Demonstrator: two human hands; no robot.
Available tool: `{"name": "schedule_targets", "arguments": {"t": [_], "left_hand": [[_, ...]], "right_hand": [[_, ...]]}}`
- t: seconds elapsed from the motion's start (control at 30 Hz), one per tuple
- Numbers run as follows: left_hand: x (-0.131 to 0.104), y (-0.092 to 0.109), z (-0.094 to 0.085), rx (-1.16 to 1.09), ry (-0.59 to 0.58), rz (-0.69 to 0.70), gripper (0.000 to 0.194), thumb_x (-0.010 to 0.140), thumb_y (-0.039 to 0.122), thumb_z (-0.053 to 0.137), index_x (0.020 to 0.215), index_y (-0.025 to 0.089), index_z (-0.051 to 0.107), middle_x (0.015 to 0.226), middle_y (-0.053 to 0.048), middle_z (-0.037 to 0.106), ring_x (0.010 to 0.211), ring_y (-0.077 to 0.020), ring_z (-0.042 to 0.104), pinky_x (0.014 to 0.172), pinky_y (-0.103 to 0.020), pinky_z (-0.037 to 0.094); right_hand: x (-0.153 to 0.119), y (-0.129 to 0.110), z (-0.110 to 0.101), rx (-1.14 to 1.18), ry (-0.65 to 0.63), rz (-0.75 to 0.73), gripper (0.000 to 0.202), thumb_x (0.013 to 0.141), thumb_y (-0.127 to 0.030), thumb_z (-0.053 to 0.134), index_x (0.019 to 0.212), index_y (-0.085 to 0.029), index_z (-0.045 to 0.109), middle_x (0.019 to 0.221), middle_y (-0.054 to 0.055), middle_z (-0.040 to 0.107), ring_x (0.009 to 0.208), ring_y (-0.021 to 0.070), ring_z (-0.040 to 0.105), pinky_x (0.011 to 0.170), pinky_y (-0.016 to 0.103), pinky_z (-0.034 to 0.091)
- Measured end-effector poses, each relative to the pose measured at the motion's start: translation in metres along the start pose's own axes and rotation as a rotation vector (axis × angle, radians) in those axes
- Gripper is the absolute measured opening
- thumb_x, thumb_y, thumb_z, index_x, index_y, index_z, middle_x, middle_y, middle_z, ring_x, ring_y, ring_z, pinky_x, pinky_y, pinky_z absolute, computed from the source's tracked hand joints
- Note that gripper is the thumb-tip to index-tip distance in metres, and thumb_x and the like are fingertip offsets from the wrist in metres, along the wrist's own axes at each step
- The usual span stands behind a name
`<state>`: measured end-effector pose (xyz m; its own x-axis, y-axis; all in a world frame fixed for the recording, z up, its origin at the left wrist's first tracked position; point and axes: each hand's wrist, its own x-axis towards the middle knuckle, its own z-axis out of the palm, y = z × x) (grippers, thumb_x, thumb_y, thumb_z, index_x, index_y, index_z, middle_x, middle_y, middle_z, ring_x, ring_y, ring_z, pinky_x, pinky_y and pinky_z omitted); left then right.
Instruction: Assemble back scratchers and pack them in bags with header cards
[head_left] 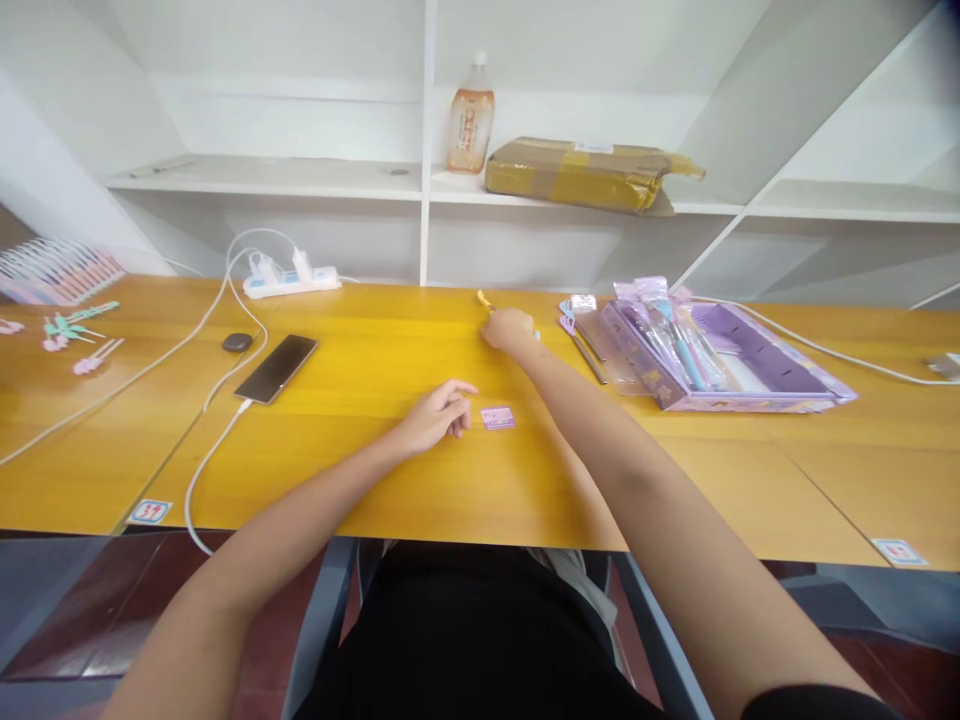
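Note:
My right hand (508, 330) reaches to the back of the yellow-brown table, its fingers closed around a thin yellow object (485, 300) whose end pokes out beyond them. The back of the hand hides the rest of it; a small blue bit shows at the hand's right side. My left hand (441, 415) rests nearer the front with nothing in it, index finger stretched out and the others loosely bent. Just right of its fingertips, apart from them, a small purple printed card (498, 418) lies flat on the table.
On the right, a purple box (757, 402) holds wrapped pens; slim purple and blue-topped pens (585, 350) lie beside it. Leftward are a phone (277, 368) on a white cable, a dark earbud-like case (237, 342) and a power strip (292, 283). Shelves behind carry a bottle (471, 120) and taped parcel (581, 175).

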<state>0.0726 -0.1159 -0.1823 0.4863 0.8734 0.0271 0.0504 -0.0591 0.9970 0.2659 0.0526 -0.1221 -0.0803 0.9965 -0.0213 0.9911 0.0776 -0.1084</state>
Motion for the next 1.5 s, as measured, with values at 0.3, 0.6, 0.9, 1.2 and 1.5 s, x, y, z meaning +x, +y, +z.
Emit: {"name": "schedule_targets", "arguments": {"t": [0.3, 0.6, 0.9, 1.2, 1.5], "left_hand": [[-0.011, 0.036, 0.022, 0.068, 0.086, 0.071, 0.047, 0.113, 0.062, 0.039, 0.107, 0.021, 0.062, 0.1, -0.006, 0.071, 0.082, -0.0181, 0.07, 0.075, -0.032, 0.054], [-0.097, 0.058, 0.082, 0.265, 0.029, -0.05, 0.03, 0.114, 0.051, 0.042, 0.107, 0.027, 0.058, 0.102, -0.006, 0.073, 0.091, -0.0243, 0.067, 0.085, -0.038, 0.052], [-0.106, 0.019, 0.075, 0.696, -0.038, -0.108, 0.035, 0.116, 0.049, 0.032, 0.123, 0.026, 0.058, 0.109, -0.008, 0.071, 0.095, -0.0279, 0.067, 0.081, -0.038, 0.043], [-0.108, 0.01, 0.064, 0.688, -0.112, -0.045, 0.039, 0.117, 0.051, 0.033, 0.124, 0.025, 0.062, 0.112, -0.008, 0.074, 0.1, -0.0258, 0.069, 0.086, -0.037, 0.047], [-0.107, 0.016, 0.064, 0.704, -0.127, 0.027, 0.036, 0.118, 0.048, 0.037, 0.123, 0.025, 0.064, 0.108, -0.004, 0.071, 0.096, -0.0204, 0.067, 0.087, -0.033, 0.048]], "right_hand": [[-0.179, 0.003, 0.0, 0.286, 0.225, -0.332, 0.04, 0.109, -0.044, 0.055, 0.081, -0.02, 0.07, 0.092, 0.009, 0.07, 0.075, 0.0191, 0.063, 0.072, 0.032, 0.045], [-0.314, 0.038, 0.018, 0.784, 0.041, -0.534, 0.033, 0.115, -0.04, 0.049, 0.089, -0.024, 0.062, 0.092, 0.005, 0.061, 0.083, 0.0205, 0.059, 0.076, 0.035, 0.05], [-0.306, 0.052, 0.058, 1.49, 0.255, -0.084, 0.044, 0.108, -0.053, 0.062, 0.145, -0.038, 0.043, 0.081, -0.005, 0.052, 0.06, 0.0155, 0.044, 0.056, 0.028, 0.04], [-0.297, 0.052, 0.072, 1.358, 0.334, 0.026, 0.054, 0.102, -0.074, 0.059, 0.083, -0.024, 0.071, 0.084, 0.004, 0.059, 0.078, 0.0207, 0.055, 0.071, 0.035, 0.048], [-0.298, 0.052, 0.077, 1.814, 0.248, -0.002, 0.036, 0.103, -0.057, 0.071, 0.092, -0.023, 0.07, 0.061, -0.005, 0.053, 0.048, 0.0084, 0.034, 0.052, 0.028, 0.026]]}}
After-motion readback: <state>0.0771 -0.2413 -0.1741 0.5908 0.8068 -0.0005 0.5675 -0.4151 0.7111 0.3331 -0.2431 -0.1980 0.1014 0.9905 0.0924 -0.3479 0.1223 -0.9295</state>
